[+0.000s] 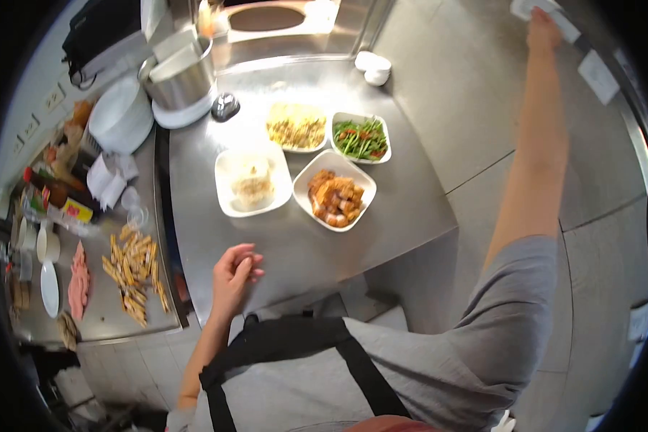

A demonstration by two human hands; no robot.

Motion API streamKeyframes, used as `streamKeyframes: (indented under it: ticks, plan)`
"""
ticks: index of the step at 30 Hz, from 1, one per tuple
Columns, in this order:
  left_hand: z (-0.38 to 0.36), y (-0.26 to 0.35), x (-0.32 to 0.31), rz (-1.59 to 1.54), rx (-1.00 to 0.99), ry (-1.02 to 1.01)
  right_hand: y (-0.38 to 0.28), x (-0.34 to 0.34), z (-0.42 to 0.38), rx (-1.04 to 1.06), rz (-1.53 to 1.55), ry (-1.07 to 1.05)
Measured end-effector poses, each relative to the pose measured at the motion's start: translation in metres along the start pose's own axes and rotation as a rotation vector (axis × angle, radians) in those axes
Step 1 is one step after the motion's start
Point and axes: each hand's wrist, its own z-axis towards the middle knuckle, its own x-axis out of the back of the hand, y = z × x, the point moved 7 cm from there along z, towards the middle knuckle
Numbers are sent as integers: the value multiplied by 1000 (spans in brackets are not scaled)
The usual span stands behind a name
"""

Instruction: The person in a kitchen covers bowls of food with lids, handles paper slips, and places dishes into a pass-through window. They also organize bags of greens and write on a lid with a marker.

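Observation:
My left hand [237,272] hovers over the near side of the steel table [299,255], its fingers loosely bent and nothing in them. Just beyond it stand a white bowl of rice [253,181] and a white bowl of glazed brown meat chunks [336,198]. Behind these sit a bowl of yellow egg-like food [297,128] and a bowl of green vegetables with red pieces [361,138]. My right arm stretches far to the upper right, where my right hand [544,30] overlaps a white flat object [563,23] by the wall; its grip is unclear.
Stacked white plates [122,114], a steel pot [182,81] and a black round object [225,106] stand at the left. On the lower left counter lie yellow-brown strips [135,273], pink meat [79,281] and bottles [56,193]. Small white cups [374,68] sit at the table's far corner.

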Motion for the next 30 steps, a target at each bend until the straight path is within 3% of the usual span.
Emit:
streamKeyframes:
  ticks: [2, 5, 7, 8, 9, 11, 12, 13, 14, 15, 16, 18, 19, 22, 23, 30]
  plan:
    - [-2, 0, -26, 78, -14, -145, -1, -11, 4, 97, 76, 56]
    - [0, 6, -74, 324, -161, -448, -1, -42, -32, -260, -15, -558]
    - [1, 7, -111, 506, -341, -675, -36, -11, -180, -340, 839, -488]
    - [-1, 5, -130, 569, -453, -778, -44, 15, -251, -293, 779, -732]
    - [-4, -1, -148, 630, -568, -878, -52, 44, -333, -561, 828, -788]
    - [0, -19, -177, 728, -694, -917, -8, 67, -487, -499, 397, -1049]
    - [2, -27, -193, 774, -761, -930, -9, 93, -546, -620, 551, -1116]
    - [10, -34, -208, 869, -693, -943, -1, 114, -584, -619, 327, -1145]
    - [20, -41, -220, 971, -627, -952, -27, 142, -570, -573, 290, -1007]
    - [27, -46, -231, 1032, -745, -886, -32, 154, -571, -638, 301, -1037]
    - [34, -48, -242, 1099, -864, -813, -36, 160, -569, -565, 288, -1022]
    - [51, -58, -256, 1147, -807, -761, -44, 166, -563, -413, 273, -986]
    - [57, -61, -259, 1177, -830, -748, -43, 166, -565, -437, 304, -994]
    - [60, -63, -262, 1286, -859, -727, -57, 178, -561, -233, 193, -986]
    - [61, -63, -262, 1330, -864, -722, -65, 183, -561, -67, 54, -921]
    - [58, -60, -265, 1375, -857, -703, -91, 198, -574, 20, 150, -950]
